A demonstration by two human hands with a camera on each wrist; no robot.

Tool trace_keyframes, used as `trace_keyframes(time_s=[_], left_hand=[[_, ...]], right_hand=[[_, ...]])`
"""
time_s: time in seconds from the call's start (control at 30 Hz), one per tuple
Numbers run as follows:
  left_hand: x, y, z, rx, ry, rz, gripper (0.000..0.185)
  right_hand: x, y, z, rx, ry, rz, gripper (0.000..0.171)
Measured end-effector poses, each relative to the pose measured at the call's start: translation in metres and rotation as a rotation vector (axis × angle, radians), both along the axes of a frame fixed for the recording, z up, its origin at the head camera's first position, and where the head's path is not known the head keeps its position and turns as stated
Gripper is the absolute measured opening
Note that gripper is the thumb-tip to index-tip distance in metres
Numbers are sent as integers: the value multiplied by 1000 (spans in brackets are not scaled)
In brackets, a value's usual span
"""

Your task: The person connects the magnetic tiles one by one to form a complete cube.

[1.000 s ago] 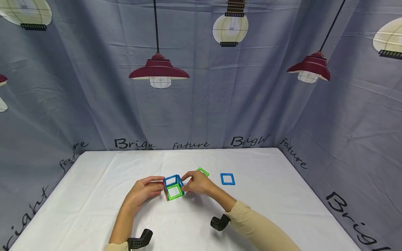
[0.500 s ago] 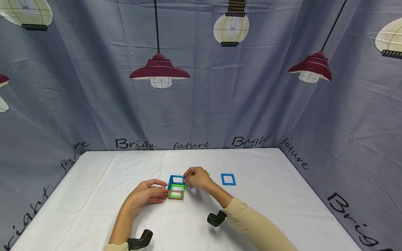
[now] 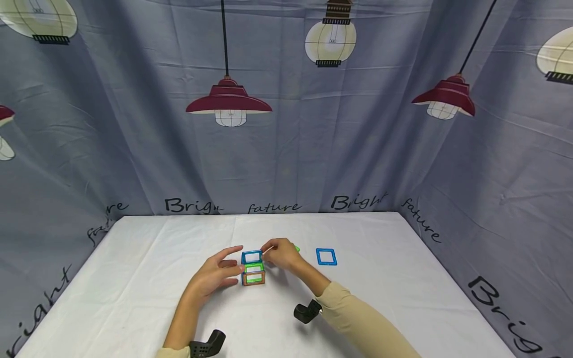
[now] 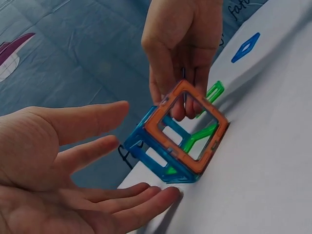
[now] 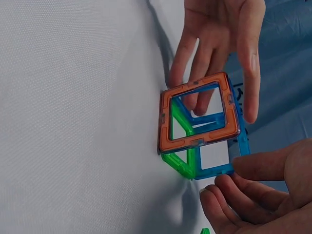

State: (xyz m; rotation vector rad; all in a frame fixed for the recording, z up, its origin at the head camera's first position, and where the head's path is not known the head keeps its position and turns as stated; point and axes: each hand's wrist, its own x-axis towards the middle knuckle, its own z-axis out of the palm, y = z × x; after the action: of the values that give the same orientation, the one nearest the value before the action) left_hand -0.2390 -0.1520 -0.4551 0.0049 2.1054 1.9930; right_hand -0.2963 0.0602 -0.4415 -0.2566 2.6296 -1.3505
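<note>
A small box of magnetic tiles, all square open frames, stands on the white table between both hands in the head view. Its orange tile [image 5: 195, 142] faces the person, and a green tile [image 5: 179, 165] forms the bottom. One blue tile [image 4: 158, 168] makes the left side; another blue tile [image 5: 212, 171] stands at the back. My right hand [image 3: 281, 254] pinches the back blue tile at its right edge between thumb and fingers. Beside the left side, my left hand [image 3: 215, 273] has its fingers spread and holds nothing; in the left wrist view its lower fingertips lie close to the box's corner.
A loose blue tile [image 3: 327, 263] lies flat on the table [image 3: 380, 298], to the right. Mostly hidden behind the right hand is a loose green tile [image 4: 215, 91]. Grey printed curtains [image 3: 277, 164] hang behind the table and at its sides.
The tile box has turned so that its orange tile faces the person, and it has shifted slightly right. My left hand has let go and spread its fingers; my right hand keeps its pinch.
</note>
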Motion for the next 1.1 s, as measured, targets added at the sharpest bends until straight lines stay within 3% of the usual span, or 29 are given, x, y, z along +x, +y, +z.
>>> trace_keyframes(time_s=[0.3, 0.43, 0.6, 0.83, 1.1], left_hand=[[0, 6, -6, 6, -1, 23, 58], [-2, 4, -9, 24, -10, 40, 60], [-5, 2, -10, 33, -11, 11, 62], [-3, 1, -10, 36, -11, 4, 61], [-4, 2, -11, 33, -2, 9, 60]], right_hand=[[-1, 17, 2, 3, 28, -25, 26], [-5, 32, 1, 54, 86, -123, 39], [-9, 47, -6, 135, 115, -221, 59], [-15, 54, -22, 258, 134, -179, 66], [-13, 52, -28, 312, 188, -101, 54]])
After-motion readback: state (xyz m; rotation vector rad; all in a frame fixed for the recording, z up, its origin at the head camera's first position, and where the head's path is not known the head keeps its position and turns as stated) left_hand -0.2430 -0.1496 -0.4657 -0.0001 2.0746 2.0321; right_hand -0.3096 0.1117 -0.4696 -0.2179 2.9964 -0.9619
